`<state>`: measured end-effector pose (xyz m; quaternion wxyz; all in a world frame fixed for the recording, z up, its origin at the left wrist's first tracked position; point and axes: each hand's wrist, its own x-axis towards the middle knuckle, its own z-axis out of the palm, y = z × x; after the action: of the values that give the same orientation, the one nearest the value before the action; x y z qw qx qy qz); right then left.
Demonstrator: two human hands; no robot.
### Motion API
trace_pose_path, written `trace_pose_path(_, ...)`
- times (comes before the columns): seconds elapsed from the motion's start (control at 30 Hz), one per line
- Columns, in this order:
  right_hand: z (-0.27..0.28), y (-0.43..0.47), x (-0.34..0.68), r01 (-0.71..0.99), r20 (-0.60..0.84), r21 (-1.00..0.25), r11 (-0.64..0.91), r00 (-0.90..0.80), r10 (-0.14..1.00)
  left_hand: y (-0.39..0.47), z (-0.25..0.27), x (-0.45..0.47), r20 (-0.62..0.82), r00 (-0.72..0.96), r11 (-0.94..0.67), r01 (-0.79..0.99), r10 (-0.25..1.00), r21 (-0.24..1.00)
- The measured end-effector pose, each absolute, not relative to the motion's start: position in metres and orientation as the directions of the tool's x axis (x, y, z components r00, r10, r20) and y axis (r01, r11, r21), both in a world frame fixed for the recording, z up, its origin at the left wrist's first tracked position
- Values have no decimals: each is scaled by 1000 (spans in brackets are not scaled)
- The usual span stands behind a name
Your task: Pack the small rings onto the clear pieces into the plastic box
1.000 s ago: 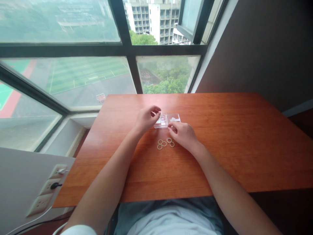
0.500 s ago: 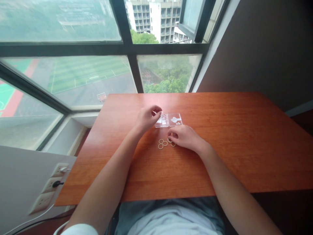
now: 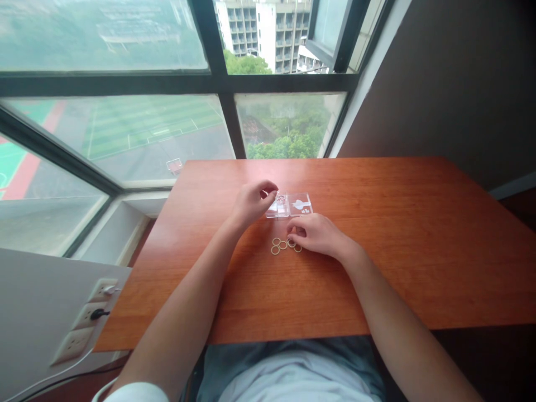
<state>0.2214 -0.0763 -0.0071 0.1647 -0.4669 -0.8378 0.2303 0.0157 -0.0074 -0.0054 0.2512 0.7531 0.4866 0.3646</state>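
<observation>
My left hand (image 3: 254, 202) is at the left end of a small clear plastic box (image 3: 283, 207), thumb and fingers curled together; what lies between the fingertips is too small to make out. The box's lid (image 3: 300, 204), bearing a white printed shape, lies open to the right. A small ring shows inside the box. Closer to me, my right hand (image 3: 315, 232) is pinched at a thin pale ring (image 3: 291, 243) low over the table. Several matching rings lie around it, including one (image 3: 275, 250) at the left and one (image 3: 297, 248) partly under my right fingers.
The reddish-brown wooden table (image 3: 410, 240) extends widely to the right. Windows (image 3: 159, 128) stand behind and left of it. Wall sockets (image 3: 86, 316) with plugged-in cables are low on the left.
The ring at my right fingertips has shifted slightly toward me, and the ring beside it has moved a little right and nearer. My left hand looks unmoved.
</observation>
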Motion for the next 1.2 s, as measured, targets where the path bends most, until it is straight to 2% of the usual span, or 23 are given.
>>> trace_pose_path(0.47,-6,-76,222,707,26,-547,447,-520,854,-9,-3,17,298,252,-390,548,921,740)
trace_pose_path(0.8,-10,-75,215,854,-1,-307,420,-442,897,-7,-7,16,300,256,-394,556,919,732)
trace_pose_path(0.93,-10,-76,211,875,0,-251,415,-428,904,-7,-7,17,308,255,-400,556,916,728)
trace_pose_path(1.07,-9,-77,209,879,-9,-256,403,-419,908,-7,-7,17,312,262,-407,554,913,726)
trace_pose_path(1.2,-9,-76,208,866,22,-325,380,-395,918,-7,-7,16,314,267,-412,554,911,723)
